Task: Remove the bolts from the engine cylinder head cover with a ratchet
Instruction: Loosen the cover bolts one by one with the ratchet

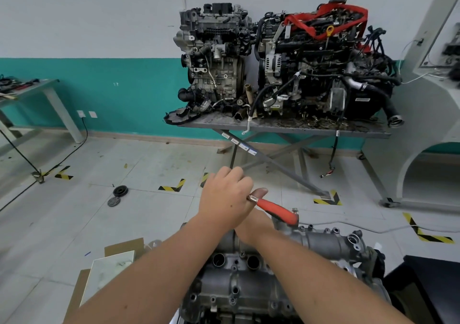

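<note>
Crossing our forearms, we hold the ratchet (275, 209) at the far end of the cylinder head cover (251, 281), where a raised bolt (295, 210) shows just beside the red handle. Our left hand (225, 201) wraps the handle's metal end, the thumb laid along it — a grip far out on the lever, we judge, for the most turning force. Our right hand (254, 226) lies mostly hidden beneath the left, so we cannot tell whether it clasps anything; it probably steadies the ratchet head. The cover sits low in front of us, its support out of sight. Beyond, on grey floor tiles with yellow-black hazard markers (174, 186), a steel desk (286, 127) carries two whole engines (286, 62) against a white-and-teal wall.
</note>
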A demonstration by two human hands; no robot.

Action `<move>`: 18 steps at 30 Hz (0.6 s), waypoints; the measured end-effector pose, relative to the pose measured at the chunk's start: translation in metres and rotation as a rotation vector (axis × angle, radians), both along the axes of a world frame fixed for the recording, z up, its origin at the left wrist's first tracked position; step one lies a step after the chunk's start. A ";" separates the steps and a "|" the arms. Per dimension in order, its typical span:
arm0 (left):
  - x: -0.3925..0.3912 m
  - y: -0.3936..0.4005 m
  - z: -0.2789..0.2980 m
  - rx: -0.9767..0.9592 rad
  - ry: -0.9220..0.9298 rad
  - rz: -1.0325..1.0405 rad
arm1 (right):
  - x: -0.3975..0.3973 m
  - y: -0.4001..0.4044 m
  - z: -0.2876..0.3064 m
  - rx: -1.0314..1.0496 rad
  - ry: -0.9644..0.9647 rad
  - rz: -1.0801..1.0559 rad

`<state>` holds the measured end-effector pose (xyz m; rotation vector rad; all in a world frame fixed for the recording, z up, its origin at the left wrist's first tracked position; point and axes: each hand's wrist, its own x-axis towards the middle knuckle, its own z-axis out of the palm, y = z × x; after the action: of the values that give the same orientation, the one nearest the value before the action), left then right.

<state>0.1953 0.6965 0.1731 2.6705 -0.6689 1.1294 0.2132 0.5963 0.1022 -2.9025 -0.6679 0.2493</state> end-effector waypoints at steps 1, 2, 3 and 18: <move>-0.001 -0.002 -0.003 -0.054 -0.021 0.012 | -0.001 0.000 0.002 0.071 0.031 -0.006; -0.002 -0.004 -0.005 -0.092 -0.033 0.035 | -0.003 0.000 0.003 0.173 0.121 -0.057; -0.002 -0.004 -0.008 -0.119 -0.030 0.062 | -0.004 -0.002 0.003 0.244 0.188 -0.082; -0.003 -0.004 -0.001 -2.034 0.819 -0.010 | 0.004 0.002 -0.003 0.094 0.172 -0.263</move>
<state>0.1923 0.6922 0.1717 0.9783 0.4918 0.1266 0.2173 0.5982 0.0994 -2.7969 -0.2595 0.4155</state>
